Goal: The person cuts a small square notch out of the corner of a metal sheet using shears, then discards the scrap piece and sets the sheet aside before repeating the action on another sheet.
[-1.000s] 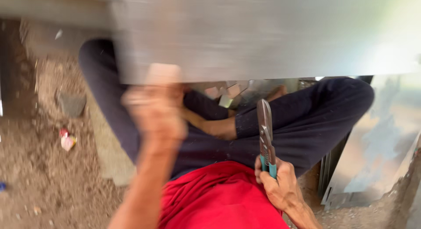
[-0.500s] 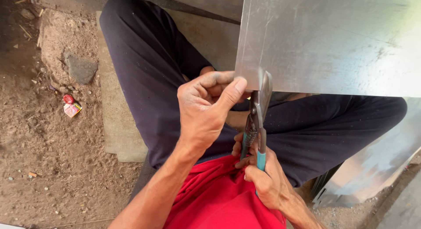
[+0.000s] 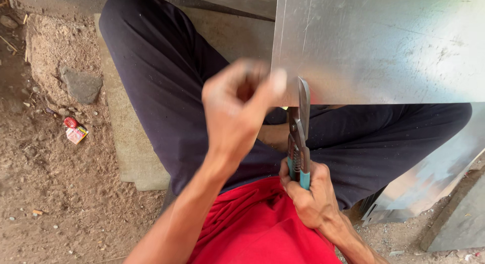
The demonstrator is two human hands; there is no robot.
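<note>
A large grey metal sheet (image 3: 384, 46) lies across my lap. My left hand (image 3: 237, 105) pinches its lower left corner between thumb and fingers. My right hand (image 3: 310, 196) grips the teal handles of metal snips (image 3: 299, 135), whose blades point up and meet the sheet's lower edge just right of that corner. I sit cross-legged in dark trousers and a red shirt.
I sit on a beige mat (image 3: 136, 153) on dirt ground. A grey stone (image 3: 81, 84) and a small red and yellow bit of litter (image 3: 74, 130) lie to the left. More metal sheets (image 3: 429, 188) lean at the lower right.
The sheet has steadied over my lap. The snips rose from my lap to the sheet's lower edge. My left hand moved right onto the sheet's corner.
</note>
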